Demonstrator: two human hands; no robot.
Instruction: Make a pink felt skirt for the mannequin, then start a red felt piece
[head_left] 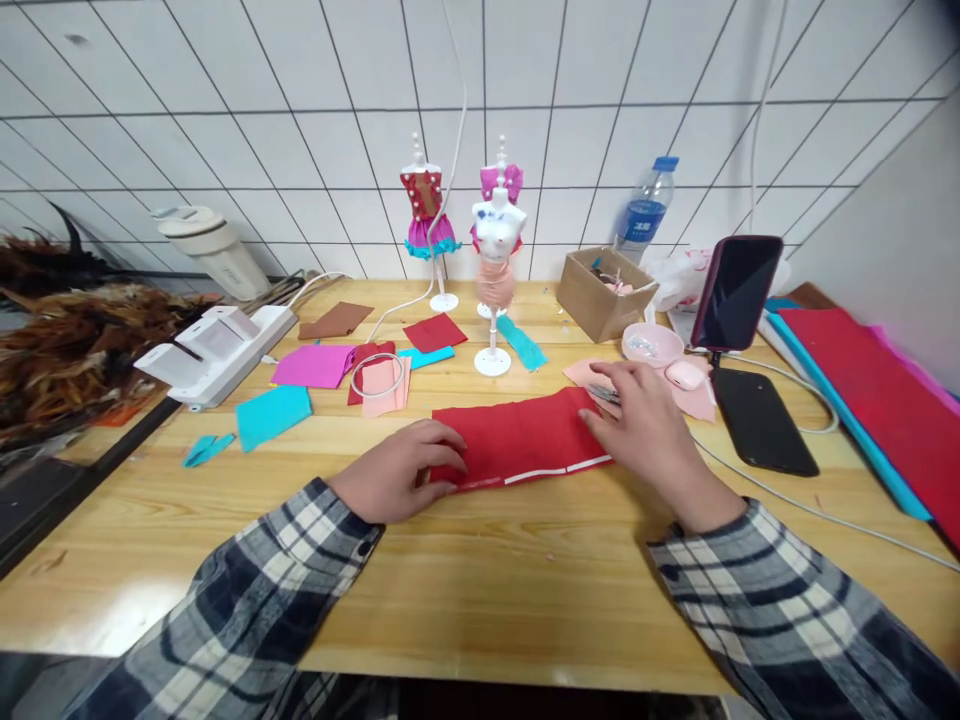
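A red cloth strip (517, 435) lies flat across the table in front of me, with narrow white strips (534, 475) stuck along its near edge. At its left end, my left hand (409, 470) is closed on the near corner, fingers on top and thumb along the edge. My right hand (637, 420) rests at the other end, its thumb on the cloth and its fingers apart. Small metal snips (603, 393) lie partly hidden beneath those fingers, near a peach cloth piece (577, 372).
Dress forms (493, 300) stand behind the cloth. Scattered fabric pieces (274, 415) and a white ring (377, 376) lie left, near a power strip (225, 350). Rightward are a cardboard box (600, 300), pink bowl (652, 345), propped phone (736, 293), black phone (765, 420) and cable (810, 508).
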